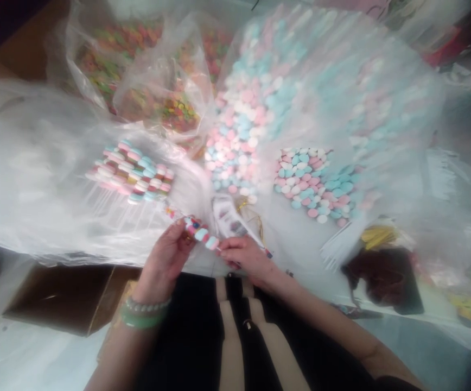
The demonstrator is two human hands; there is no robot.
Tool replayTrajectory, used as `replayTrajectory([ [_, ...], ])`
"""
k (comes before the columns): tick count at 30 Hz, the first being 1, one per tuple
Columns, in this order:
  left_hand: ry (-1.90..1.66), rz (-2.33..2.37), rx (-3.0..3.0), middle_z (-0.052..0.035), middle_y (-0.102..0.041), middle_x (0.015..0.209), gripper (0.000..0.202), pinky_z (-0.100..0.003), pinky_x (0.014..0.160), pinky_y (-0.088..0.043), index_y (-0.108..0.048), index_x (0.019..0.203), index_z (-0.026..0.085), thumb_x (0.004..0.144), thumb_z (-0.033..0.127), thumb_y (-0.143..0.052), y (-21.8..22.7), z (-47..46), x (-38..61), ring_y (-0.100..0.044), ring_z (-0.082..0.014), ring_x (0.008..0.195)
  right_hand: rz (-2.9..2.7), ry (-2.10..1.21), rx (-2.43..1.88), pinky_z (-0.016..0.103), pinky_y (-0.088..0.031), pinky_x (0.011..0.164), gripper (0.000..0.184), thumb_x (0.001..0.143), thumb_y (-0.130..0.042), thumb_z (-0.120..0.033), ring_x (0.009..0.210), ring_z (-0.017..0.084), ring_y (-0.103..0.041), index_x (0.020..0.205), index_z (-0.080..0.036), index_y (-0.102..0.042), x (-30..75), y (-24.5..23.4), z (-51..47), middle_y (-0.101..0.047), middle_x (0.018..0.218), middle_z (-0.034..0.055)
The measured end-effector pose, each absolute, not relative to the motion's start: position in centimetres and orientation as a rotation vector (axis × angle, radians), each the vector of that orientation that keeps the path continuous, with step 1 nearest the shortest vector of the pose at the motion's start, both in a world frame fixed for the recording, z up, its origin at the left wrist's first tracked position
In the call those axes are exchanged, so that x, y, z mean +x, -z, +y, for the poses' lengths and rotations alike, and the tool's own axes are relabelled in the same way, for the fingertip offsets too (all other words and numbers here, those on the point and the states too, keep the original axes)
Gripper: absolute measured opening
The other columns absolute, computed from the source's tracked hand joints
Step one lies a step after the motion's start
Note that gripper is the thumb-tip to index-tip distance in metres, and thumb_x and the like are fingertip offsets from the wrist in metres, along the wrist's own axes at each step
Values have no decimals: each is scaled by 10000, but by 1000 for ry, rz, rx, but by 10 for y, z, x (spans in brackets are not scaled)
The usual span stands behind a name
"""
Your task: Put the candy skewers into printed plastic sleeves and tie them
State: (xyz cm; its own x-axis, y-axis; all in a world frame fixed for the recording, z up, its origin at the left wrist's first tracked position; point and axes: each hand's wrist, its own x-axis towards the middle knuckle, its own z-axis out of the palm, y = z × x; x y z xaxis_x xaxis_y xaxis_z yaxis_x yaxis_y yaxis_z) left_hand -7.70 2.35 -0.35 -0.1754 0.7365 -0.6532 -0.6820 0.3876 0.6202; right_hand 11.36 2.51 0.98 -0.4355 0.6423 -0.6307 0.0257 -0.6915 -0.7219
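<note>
The person's left hand [164, 258] and right hand [246, 259] meet just in front of the body, both closed on a candy skewer [201, 234] threaded with pink, white and blue discs. The left fingers curl around the upper part of the candies, while the right thumb and fingers pinch the thin stick just below the lowest disc. The skewer lies slanted between the hands, its candy end pointing up and to the person's left.

Just beyond the right hand lies a printed wrapper [228, 217] with a tangle of gold twist ties [250, 214] beside it. Ahead of the left hand, a bundle of finished candy skewers [129, 171] rests on a sheet of clear plastic [36, 179], lying side by side. Farther ahead, between the hands and slightly right, spreads a large pile of loose pastel candies [235, 141], and a second heap [312, 184] sits ahead of the right hand. Clear bags of multicoloured candy [158, 108] lie beyond the left hand.

Off to the right are a sheaf of white sticks [339, 244] and a dark object [382, 277]. A cardboard box [64, 298] sits below the left hand. A green bangle and a beaded bracelet [144, 315] circle the left wrist.
</note>
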Motion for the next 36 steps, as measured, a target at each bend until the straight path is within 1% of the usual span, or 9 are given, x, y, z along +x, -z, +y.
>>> replayTrajectory([
  [7,-1300,1256,184,-31,-739,812,227,-308,803,-553,-710,783,158,727,349,-819,-3,23,-67,-680,-161,770,-1300,-1813,-1532,247,-330,597,58,679,-614,-227,622,117,-439,637,-199,-642,111,-13,29,-530,611,-43],
  [13,-1243,1378,293,-32,-717,716,287,-321,744,-536,-694,699,165,668,409,-844,-1,19,-75,-656,-175,703,-1052,-2093,-1437,241,-275,518,87,657,-626,-275,524,100,-380,675,-196,-659,116,-11,32,-457,518,-60],
  [19,-1152,1453,328,-24,-710,708,265,-286,685,-506,-734,728,169,649,394,-849,-1,20,-77,-627,-156,663,-969,-2210,-1335,231,-275,504,146,622,-644,-284,529,96,-407,720,-182,-680,114,-11,34,-500,534,-51],
  [24,-1038,1438,389,6,-580,525,293,-259,569,-433,-679,602,166,701,403,-819,-5,22,-76,-510,-117,516,-925,-2187,-1318,235,-239,486,144,637,-640,-278,500,87,-379,724,-170,-680,112,-8,38,-490,511,-53],
  [25,-1042,1402,372,3,-593,554,277,-262,574,-442,-684,623,166,702,395,-819,-6,23,-78,-517,-119,528,-919,-2190,-1309,236,-236,487,146,641,-641,-278,500,87,-375,729,-169,-681,112,-9,39,-486,513,-53],
  [27,-1111,1290,313,-29,-690,749,238,-283,668,-502,-728,774,174,682,364,-838,-9,24,-82,-609,-152,670,-924,-2183,-1320,237,-233,489,143,642,-643,-278,504,86,-373,728,-169,-677,112,-9,38,-480,517,-56],
  [30,-1221,1127,232,-75,-722,1039,375,-368,862,-537,-732,981,195,698,421,-829,-12,25,-85,-671,-240,965,-973,-2163,-1373,238,-235,497,137,638,-640,-283,505,86,-372,717,-175,-669,111,-10,38,-474,512,-62],
  [32,-1252,1101,194,-87,-723,1039,390,-384,893,-537,-724,1011,179,753,466,-783,-11,26,-83,-679,-257,993,-1015,-2146,-1402,239,-232,500,137,640,-635,-294,496,83,-356,710,-179,-662,110,-10,38,-467,499,-67],
  [36,-1314,1082,187,-71,-725,928,300,-361,882,-545,-712,965,146,849,423,-705,-8,27,-70,-700,-235,935,-1139,-2094,-1408,240,-236,507,121,657,-624,-293,492,78,-340,695,-184,-660,109,-15,39,-471,503,-72],
])
